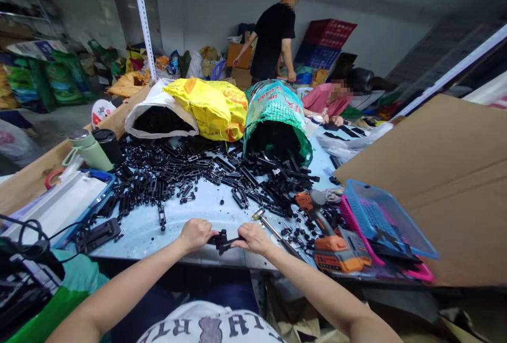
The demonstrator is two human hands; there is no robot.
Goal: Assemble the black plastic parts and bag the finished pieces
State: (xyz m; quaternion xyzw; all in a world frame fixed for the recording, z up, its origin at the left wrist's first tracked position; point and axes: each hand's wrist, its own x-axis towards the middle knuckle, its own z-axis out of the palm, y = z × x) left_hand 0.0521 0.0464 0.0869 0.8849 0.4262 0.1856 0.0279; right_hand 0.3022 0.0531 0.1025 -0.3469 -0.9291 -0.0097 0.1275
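Between my two hands, just over the table's front edge, is a black plastic part with several arms. My left hand pinches its left end. Closed around its right end is my right hand, with the thumb on top. A hammer lies just beyond my right hand. Heaps of small black parts spread over the light blue table behind my hands.
An orange cordless drill, a blue basket and a large cardboard sheet are at right. Open sacks, white, yellow and green, lie behind. A green bottle stands left. Two people are beyond the table.
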